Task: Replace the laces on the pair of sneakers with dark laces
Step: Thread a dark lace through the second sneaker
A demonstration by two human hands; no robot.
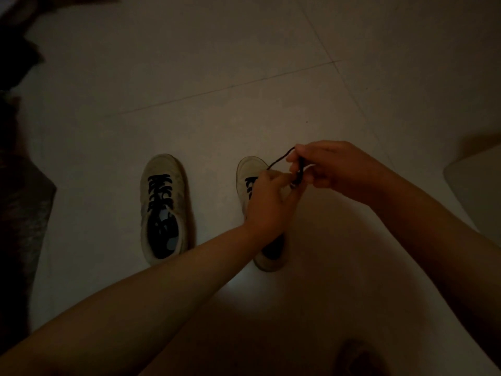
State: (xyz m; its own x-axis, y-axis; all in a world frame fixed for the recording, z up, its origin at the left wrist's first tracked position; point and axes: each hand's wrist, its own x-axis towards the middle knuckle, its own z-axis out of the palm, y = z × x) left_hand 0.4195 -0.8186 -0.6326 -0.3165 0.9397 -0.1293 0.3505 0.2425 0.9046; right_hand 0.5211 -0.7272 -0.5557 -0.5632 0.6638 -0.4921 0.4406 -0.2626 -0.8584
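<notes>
- Underfoot, a pale tiled floor (244, 63) fills the dim scene, its grout lines running across the far half.
- A dark mass (19, 185) lines the left edge; what it is cannot be told.
- The left sneaker (164, 207) stands alone on the floor, toe pointing far, dark lacing (160, 195) already crossing its eyelets.
- The right sneaker (250, 172) stands well to its right, also toe far, mostly hidden behind the left hand and forearm; some dark lacing shows at its near-toe eyelets.
- The right hand (333, 169) hovers above that shoe, thumb and forefinger pinching a dark lace (282, 158) that loops out toward the far left.
- The left hand (267, 202) meets it from the near side, its fingers curled and pinching the same lace just beside the right hand's fingertips.
</notes>
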